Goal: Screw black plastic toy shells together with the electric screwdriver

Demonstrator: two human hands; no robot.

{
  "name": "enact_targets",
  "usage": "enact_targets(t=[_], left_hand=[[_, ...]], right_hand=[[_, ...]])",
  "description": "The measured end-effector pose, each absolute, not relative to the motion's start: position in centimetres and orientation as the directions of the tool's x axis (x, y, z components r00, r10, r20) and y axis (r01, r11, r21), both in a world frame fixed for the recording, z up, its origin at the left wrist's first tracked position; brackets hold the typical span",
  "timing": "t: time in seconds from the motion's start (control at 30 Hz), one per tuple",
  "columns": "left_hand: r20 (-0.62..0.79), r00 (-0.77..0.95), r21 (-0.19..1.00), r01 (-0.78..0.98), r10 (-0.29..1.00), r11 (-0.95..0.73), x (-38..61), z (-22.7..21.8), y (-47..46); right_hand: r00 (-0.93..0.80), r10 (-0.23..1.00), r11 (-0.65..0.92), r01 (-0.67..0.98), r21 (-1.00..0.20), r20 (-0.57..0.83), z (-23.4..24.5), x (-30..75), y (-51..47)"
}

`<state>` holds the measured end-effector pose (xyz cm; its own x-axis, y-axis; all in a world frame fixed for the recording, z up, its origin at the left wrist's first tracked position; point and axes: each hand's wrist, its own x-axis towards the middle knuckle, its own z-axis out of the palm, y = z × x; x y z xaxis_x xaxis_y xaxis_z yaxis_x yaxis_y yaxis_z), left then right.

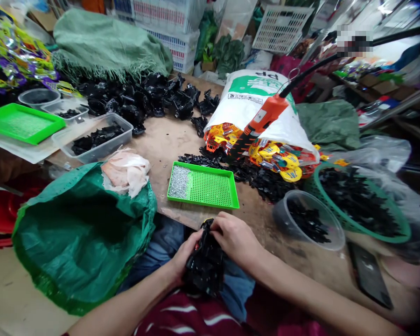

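Observation:
Both my hands meet low over my lap, just in front of the table edge. My left hand [182, 258] wraps round the side of a black plastic part [206, 266] and grips it. My right hand [235, 238] closes over the top of the same part, with its fingertips pinched at the upper end. Right beyond my hands lies a green perforated tray [210, 189] with a patch of small silver screws [178, 181] at its left end.
An orange electric screwdriver [262, 119] hangs on a cable over a white sack [255, 93] of yellow and orange pieces. A round tub [306, 219] and a green basket [362, 200] of black parts stand to the right, a phone [369, 275] near them. A green bag [80, 238] gapes at left.

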<state>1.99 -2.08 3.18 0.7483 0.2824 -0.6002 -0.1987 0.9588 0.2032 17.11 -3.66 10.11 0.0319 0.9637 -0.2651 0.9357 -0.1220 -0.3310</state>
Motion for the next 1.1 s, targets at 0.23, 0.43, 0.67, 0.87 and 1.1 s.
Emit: enact_targets(t=[0.23, 0.43, 0.67, 0.87, 1.1], left_hand=[[-0.614, 0.745, 0.207, -0.168, 0.261, 0.964, 2.0, 2.9, -2.2], [-0.629, 0.721, 0.158, -0.249, 0.292, 0.955, 2.1, 2.3, -2.4], [-0.594, 0.766, 0.187, -0.165, 0.245, 0.968, 1.7, 2.9, -1.7], [-0.545, 0.827, 0.141, -0.073, 0.139, 0.987, 1.4, 2.1, -1.5], [-0.519, 0.842, 0.155, -0.079, 0.149, 0.985, 1.5, 1.2, -1.7]], right_hand=[[0.005, 0.966, -0.076, 0.962, -0.262, -0.259, 9.2, 16.8, -3.8], [-0.012, 0.953, -0.076, 0.958, -0.275, -0.304, 9.5, 17.0, -3.4], [-0.106, 0.964, -0.03, 0.868, -0.496, -0.244, 10.8, 18.1, -2.8], [0.169, 0.985, -0.103, 0.762, -0.639, 0.043, 12.4, 22.9, 0.1], [0.226, 0.879, 0.304, 0.414, -0.858, 0.42, 15.1, 24.5, 8.7]])
